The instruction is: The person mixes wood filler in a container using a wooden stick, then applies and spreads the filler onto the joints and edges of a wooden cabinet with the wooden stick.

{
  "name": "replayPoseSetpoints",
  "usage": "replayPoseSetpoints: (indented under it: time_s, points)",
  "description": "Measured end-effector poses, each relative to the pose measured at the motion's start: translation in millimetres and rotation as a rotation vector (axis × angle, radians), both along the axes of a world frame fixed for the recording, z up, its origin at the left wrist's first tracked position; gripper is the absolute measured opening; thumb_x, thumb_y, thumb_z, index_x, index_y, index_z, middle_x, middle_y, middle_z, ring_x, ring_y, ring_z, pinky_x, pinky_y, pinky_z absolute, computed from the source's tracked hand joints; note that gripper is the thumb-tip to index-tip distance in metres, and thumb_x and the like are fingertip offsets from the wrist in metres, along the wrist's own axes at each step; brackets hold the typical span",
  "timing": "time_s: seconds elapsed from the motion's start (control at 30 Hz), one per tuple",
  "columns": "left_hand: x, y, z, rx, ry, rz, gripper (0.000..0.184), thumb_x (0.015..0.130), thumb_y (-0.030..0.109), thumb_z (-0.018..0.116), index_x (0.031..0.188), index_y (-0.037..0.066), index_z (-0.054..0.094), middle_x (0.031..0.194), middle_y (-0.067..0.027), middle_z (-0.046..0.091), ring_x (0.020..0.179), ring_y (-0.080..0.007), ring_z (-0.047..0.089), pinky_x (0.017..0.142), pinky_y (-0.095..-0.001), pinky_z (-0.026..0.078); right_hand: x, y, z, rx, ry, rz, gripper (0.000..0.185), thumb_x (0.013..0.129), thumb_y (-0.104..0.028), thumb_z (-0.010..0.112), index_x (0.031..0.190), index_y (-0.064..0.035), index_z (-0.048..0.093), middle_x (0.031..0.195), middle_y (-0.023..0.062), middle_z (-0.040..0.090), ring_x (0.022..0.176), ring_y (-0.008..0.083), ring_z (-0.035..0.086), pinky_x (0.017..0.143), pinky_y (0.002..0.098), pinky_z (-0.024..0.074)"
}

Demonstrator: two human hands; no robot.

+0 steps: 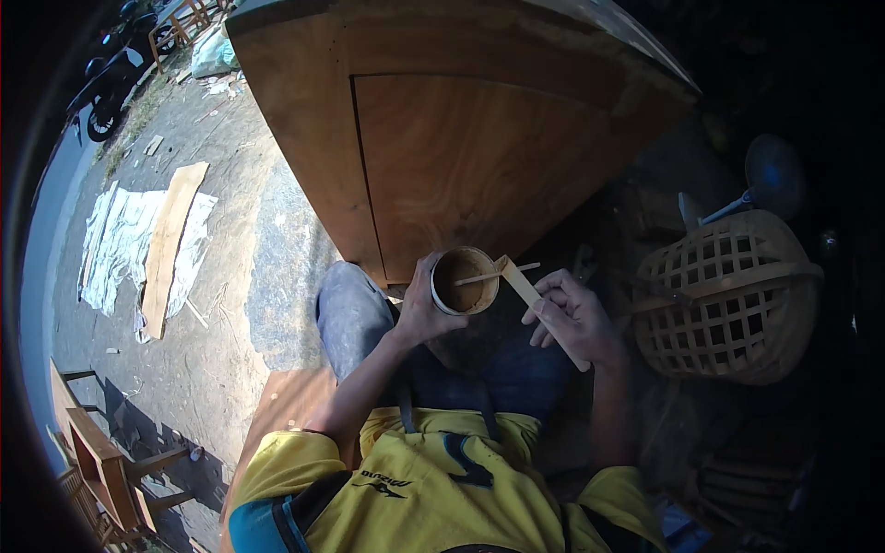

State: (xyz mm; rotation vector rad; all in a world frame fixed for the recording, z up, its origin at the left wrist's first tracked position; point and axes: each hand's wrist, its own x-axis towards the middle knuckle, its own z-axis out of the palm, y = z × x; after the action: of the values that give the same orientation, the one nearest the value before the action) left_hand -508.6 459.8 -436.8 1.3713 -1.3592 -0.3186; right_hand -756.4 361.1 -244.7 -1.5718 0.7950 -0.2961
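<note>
A round cup (441, 300) with brown paste inside is held by my left hand (419, 309), whose fingers wrap its left side. A thin stick (524, 267) lies across the cup's mouth, one end in the paste. My right hand (576, 318) grips a flat wooden strip (521, 284) between thumb and fingers. The strip's upper tip, with brown paste on it, is at the cup's right rim by the thin stick. Just beyond the cup stands a large brown wooden cabinet (452, 157) with a panel seam.
A woven basket (728, 304) sits at the right, near a round blue-grey object (774, 173). On the ground at left, a plank (171, 244) rests on white cloth (120, 235). Wooden furniture (101, 461) stands lower left; a motorcycle (106, 101) is upper left.
</note>
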Motion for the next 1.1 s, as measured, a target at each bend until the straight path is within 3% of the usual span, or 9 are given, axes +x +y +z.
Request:
replayPoseSetpoints:
  time_s: [0.07, 0.17, 0.2, 0.27, 0.3, 0.43, 0.8, 0.97, 1.1]
  points:
    - [2.5, 2.6, -8.6, -0.007, -0.009, -0.005, 0.116, 0.058, 0.021, 0.099, 0.156, 0.002, 0.041, 0.144, -0.0214, 0.055, 0.138, -0.0427, 0.057, 0.117, -0.0504, 0.050, 14.8, 11.1, 4.1, -0.041, -0.096, 0.024, 0.030, 0.112, -0.013, 0.059, 0.136, 0.0034, 0.054, 0.094, 0.0156, 0.078, 0.062, 0.0128, 0.069, 0.055, 0.0253, 0.0547]
    - [2.1, 6.2, -27.1, 0.058, 0.018, -0.009, 0.116, 0.059, 0.023, 0.100, 0.156, 0.000, 0.041, 0.146, -0.0233, 0.055, 0.137, -0.0430, 0.058, 0.117, -0.0500, 0.051, 57.8, 30.8, 18.6, -0.356, -0.277, -0.018, 0.045, 0.112, -0.015, 0.060, 0.152, 0.0050, 0.057, 0.093, 0.0105, 0.076, 0.064, 0.0098, 0.060, 0.058, 0.0238, 0.0478]
    - [2.1, 6.9, -38.4, 0.077, 0.020, -0.006, 0.116, 0.061, 0.027, 0.101, 0.156, 0.000, 0.040, 0.146, -0.0238, 0.055, 0.138, -0.0436, 0.058, 0.116, -0.0504, 0.051, 75.2, 32.3, 25.1, -0.373, -0.291, -0.009, 0.045, 0.112, -0.015, 0.060, 0.152, 0.0050, 0.057, 0.093, 0.0105, 0.076, 0.064, 0.0098, 0.060, 0.058, 0.0238, 0.0478]
    - [0.8, 10.4, -42.5, 0.102, 0.066, -0.005, 0.117, 0.062, 0.030, 0.102, 0.157, 0.000, 0.039, 0.147, -0.0239, 0.055, 0.140, -0.0439, 0.057, 0.117, -0.0505, 0.050, 112.8, 33.0, 40.7, -1.008, -0.456, -0.035, 0.041, 0.110, -0.012, 0.065, 0.149, 0.0009, 0.066, 0.087, 0.0078, 0.066, 0.069, 0.0120, 0.059, 0.061, 0.0281, 0.0480]
    - [0.6, 11.8, -41.8, 0.129, 0.097, -0.026, 0.119, 0.063, 0.034, 0.101, 0.158, 0.001, 0.039, 0.150, -0.0238, 0.054, 0.142, -0.0431, 0.056, 0.120, -0.0500, 0.049, 129.1, 40.6, 50.9, -1.009, -0.488, -0.103, 0.040, 0.107, -0.007, 0.069, 0.147, -0.0012, 0.070, 0.086, 0.0074, 0.058, 0.072, 0.0147, 0.058, 0.062, 0.0316, 0.0475]
    - [-0.3, 15.2, -37.5, 0.180, 0.171, -0.053, 0.121, 0.063, 0.037, 0.101, 0.159, 0.002, 0.038, 0.152, -0.0234, 0.053, 0.144, -0.0416, 0.056, 0.120, -0.0497, 0.049, 188.7, 42.5, 69.6, -1.304, -0.565, -0.252, 0.048, 0.104, -0.003, 0.074, 0.151, -0.0037, 0.067, 0.086, 0.0081, 0.058, 0.067, 0.0181, 0.058, 0.060, 0.0365, 0.0494]
    - [3.6, 15.8, -39.4, 0.080, 0.190, -0.079, 0.117, 0.062, 0.034, 0.102, 0.157, 0.002, 0.042, 0.148, -0.0222, 0.056, 0.140, -0.0403, 0.059, 0.118, -0.0490, 0.050, 262.4, 53.1, 84.8, -1.437, -0.536, -0.379, 0.052, 0.106, -0.001, 0.069, 0.157, -0.0027, 0.060, 0.084, 0.0105, 0.058, 0.064, 0.0207, 0.058, 0.056, 0.0393, 0.0488]
    - [7.4, 10.3, -76.9, 0.131, 0.153, -0.150, 0.115, 0.063, 0.033, 0.101, 0.157, 0.004, 0.042, 0.147, -0.0212, 0.057, 0.139, -0.0416, 0.059, 0.117, -0.0491, 0.051, 275.2, 59.1, 71.3, -1.473, -0.507, -0.420, 0.050, 0.106, -0.004, 0.071, 0.155, 0.0012, 0.060, 0.084, 0.0141, 0.067, 0.065, 0.0241, 0.068, 0.057, 0.0406, 0.0550]
    - [9.5, 7.2, -70.8, 0.052, 0.180, -0.174, 0.116, 0.062, 0.033, 0.101, 0.158, 0.004, 0.041, 0.147, -0.0218, 0.058, 0.138, -0.0413, 0.060, 0.116, -0.0489, 0.052, 274.6, 62.1, 80.3, -1.484, -0.491, -0.451, 0.050, 0.106, -0.004, 0.071, 0.154, 0.0028, 0.060, 0.088, 0.0173, 0.071, 0.068, 0.0257, 0.072, 0.058, 0.0401, 0.0575]
